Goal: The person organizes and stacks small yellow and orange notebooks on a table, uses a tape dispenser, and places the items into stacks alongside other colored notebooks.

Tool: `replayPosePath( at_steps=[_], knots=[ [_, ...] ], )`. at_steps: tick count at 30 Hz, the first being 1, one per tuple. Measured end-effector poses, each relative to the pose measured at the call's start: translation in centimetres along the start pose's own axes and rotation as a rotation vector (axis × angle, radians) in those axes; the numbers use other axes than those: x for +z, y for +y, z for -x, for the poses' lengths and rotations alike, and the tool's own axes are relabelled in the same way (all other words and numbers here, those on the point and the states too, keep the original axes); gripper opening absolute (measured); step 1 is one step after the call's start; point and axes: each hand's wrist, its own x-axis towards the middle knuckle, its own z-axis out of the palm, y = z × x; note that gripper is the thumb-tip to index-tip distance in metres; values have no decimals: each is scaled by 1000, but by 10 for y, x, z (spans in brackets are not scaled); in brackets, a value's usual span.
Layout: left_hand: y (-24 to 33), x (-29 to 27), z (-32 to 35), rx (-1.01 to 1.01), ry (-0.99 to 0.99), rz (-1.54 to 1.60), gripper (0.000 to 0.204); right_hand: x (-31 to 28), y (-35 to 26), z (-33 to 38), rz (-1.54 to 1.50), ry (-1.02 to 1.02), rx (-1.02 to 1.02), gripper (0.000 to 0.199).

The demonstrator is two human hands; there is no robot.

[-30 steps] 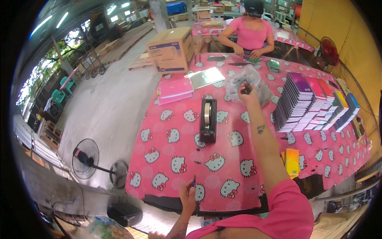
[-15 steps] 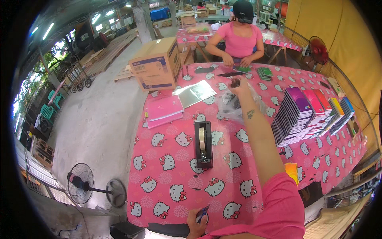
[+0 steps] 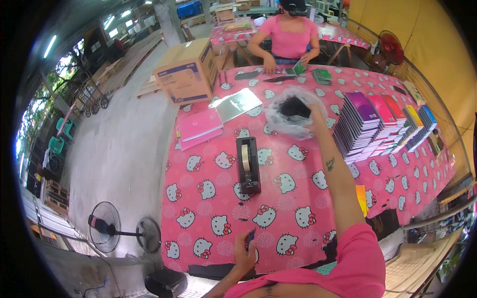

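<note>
My right hand (image 3: 316, 117) is stretched far over the table and grips the right side of a clear plastic bag (image 3: 285, 130). Black contents (image 3: 294, 108) show in the bag's open mouth; what they are I cannot make out. Near the front edge, my left hand (image 3: 243, 253) is closed round a small dark-blue tool (image 3: 250, 238), most of it hidden by the fingers. Between the hands stands a black tape dispenser (image 3: 249, 169) with a roll of tape. Pink notebooks (image 3: 199, 127) and a shiny silver sheet (image 3: 239, 105) lie left of the bag.
Stacks of spiral notebooks (image 3: 355, 126) in several colours stand at right. A large cardboard box (image 3: 186, 74) sits at the far left corner. Across the table (image 3: 208, 171), a co-worker (image 3: 288, 37) handles a green notebook (image 3: 299, 67). A standing fan (image 3: 105, 226) is at left.
My right hand has gone from above the bag, with something dark in its fingers, to the bag's right side. My left hand has moved forward. The co-worker has tilted up a green notebook.
</note>
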Motion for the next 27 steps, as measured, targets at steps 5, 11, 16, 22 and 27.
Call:
replayPosePath(
  at_steps=[5,11,16,22,27],
  knots=[
    [60,30,-100,-124,-5,347,40,-17,67,102,511,-144,-444,47],
    [31,100,-155,122,-246,-180,48,-105,129,366,439,-549,335,49],
    [-1,117,-126,503,-334,-790,57,-274,195,522,-171,-316,1023,53],
    [0,137,-116,575,-358,-824,60,-369,444,727,-589,990,803,59],
    [-13,127,-119,651,-278,-920,57,-304,522,693,-805,1130,553,77]
  ],
)
